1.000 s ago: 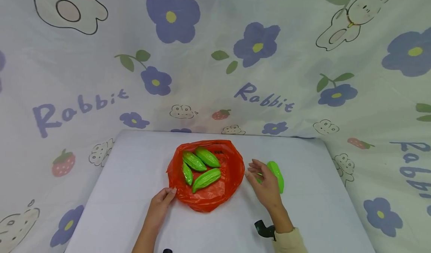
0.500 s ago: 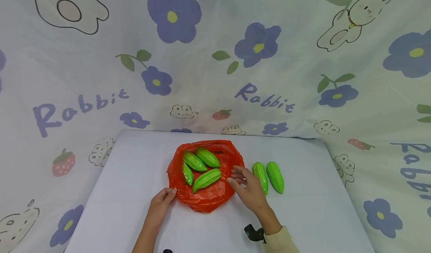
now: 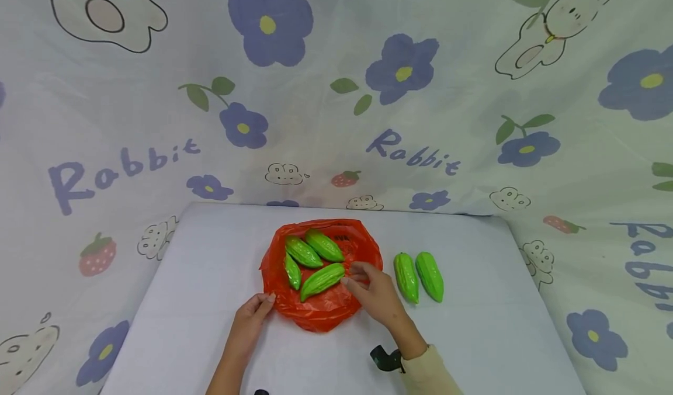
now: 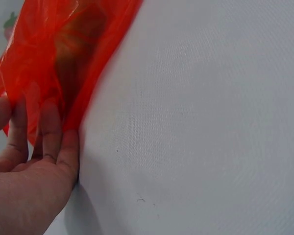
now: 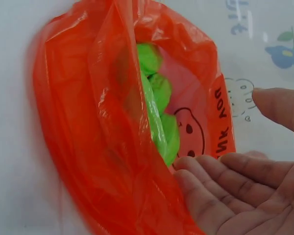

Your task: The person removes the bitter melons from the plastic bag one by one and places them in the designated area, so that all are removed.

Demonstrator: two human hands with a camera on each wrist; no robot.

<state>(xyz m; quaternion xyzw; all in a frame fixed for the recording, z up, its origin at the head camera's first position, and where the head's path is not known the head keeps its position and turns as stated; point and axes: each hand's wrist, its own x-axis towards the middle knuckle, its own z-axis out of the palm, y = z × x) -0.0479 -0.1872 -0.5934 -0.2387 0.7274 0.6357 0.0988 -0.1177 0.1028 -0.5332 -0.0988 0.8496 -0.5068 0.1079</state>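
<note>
A red plastic bag (image 3: pixel 318 320) lies with its mouth spread on the white table, and several green bitter melons (image 3: pixel 322 281) are inside it. My left hand (image 3: pixel 249 320) pinches the bag's rim at its front left, thumb against fingers. Over the bag's right side hovers my right hand (image 3: pixel 380 299), its fingers reaching into the mouth close to the nearest melon. The right wrist view shows the right hand's fingers (image 5: pixel 235 178) extended and holding nothing; whether they touch the bag cannot be told.
Two more bitter melons, one on the left (image 3: pixel 406 278) and one on the right (image 3: pixel 430 277), lie side by side on the table (image 3: pixel 489 325), right of the bag. A patterned cloth (image 3: pixel 315 103) with flowers and rabbits hangs behind and around the table.
My right hand has moved left from beside the two loose bitter melons to over the bag's mouth, uncovering them. My left hand and the bag have stayed in place.
</note>
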